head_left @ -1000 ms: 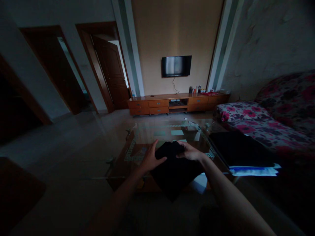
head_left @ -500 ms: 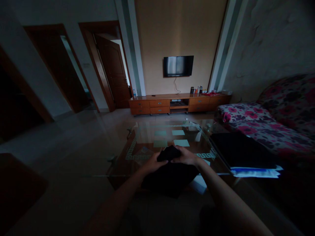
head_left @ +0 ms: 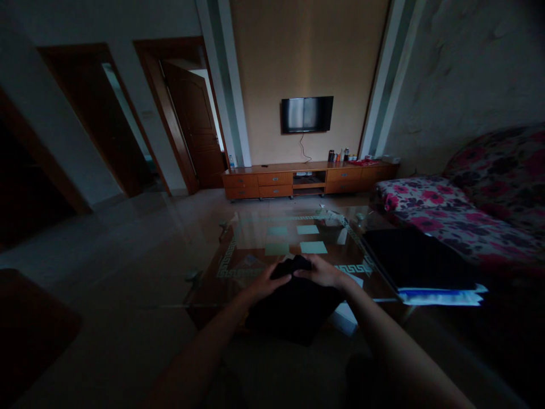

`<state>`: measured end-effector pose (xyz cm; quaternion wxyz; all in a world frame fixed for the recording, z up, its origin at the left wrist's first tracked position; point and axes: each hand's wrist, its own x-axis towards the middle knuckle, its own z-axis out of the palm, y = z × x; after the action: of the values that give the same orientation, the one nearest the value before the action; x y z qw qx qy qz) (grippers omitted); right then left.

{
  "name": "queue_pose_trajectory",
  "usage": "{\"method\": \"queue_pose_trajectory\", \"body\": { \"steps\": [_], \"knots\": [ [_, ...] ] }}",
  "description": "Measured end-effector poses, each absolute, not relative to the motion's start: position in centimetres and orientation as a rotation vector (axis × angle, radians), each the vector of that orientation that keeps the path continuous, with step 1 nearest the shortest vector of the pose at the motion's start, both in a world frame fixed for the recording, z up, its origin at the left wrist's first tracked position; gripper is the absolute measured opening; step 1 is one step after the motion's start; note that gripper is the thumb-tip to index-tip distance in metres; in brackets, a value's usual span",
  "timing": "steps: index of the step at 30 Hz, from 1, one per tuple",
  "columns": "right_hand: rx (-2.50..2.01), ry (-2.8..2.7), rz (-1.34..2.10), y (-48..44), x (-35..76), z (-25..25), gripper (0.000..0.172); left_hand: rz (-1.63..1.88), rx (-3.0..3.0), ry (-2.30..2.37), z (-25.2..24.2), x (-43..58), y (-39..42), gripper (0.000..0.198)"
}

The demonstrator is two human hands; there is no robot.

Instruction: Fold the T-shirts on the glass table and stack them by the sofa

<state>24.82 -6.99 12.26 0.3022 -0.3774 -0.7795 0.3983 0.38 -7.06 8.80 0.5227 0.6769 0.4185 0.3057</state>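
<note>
Both my hands grip a black cloth (head_left: pixel 293 312) over the near edge of a glass table (head_left: pixel 251 233). My left hand (head_left: pixel 268 282) is closed on its upper left part, and my right hand (head_left: pixel 321 272) is closed on its upper right part, the two thumbs nearly meeting. The cloth's top is bunched between them, and the rest spreads below toward me. Its folds are hard to make out in the dark. To the right, a folded black stack (head_left: pixel 421 258) with white and blue layers beneath lies at the table's right side.
A flowered sofa (head_left: pixel 481 218) stands at the right. Beyond the table is a low wooden cabinet (head_left: pixel 276 180) with bottles on top, under a wall television (head_left: pixel 306 115). A pale box (head_left: pixel 344 319) shows below my right forearm. A dark brown object (head_left: pixel 34 324) is at lower left.
My fingers have shifted slightly on the cloth, and its bunched top sits a little lower and flatter between my hands. The view has moved slightly.
</note>
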Motion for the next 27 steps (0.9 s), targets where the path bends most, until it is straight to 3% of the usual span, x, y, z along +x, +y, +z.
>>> {"method": "queue_pose_trajectory", "body": {
  "steps": [7,11,16,21,27],
  "knots": [
    [-1.016,-1.930,1.126,-7.0,24.5,12.6,0.044,0.838,1.690,1.075,9.8,0.8,-7.1,0.054],
    [-1.087,-1.892,1.190,-6.8,25.4,12.0,0.076,0.900,1.754,1.067,9.4,0.4,-6.6,0.053],
    [-1.226,-2.039,1.386,-6.6,26.7,11.1,0.047,0.816,1.720,1.035,8.8,-0.6,-6.5,0.057],
    [-1.198,-2.048,1.278,-7.2,25.7,11.5,0.039,0.645,1.580,0.924,8.3,-0.8,-6.7,0.080],
    [-1.293,-2.078,1.343,-7.0,26.0,11.2,0.040,0.653,1.549,1.117,7.6,-1.2,-6.7,0.071]
  ]
}}
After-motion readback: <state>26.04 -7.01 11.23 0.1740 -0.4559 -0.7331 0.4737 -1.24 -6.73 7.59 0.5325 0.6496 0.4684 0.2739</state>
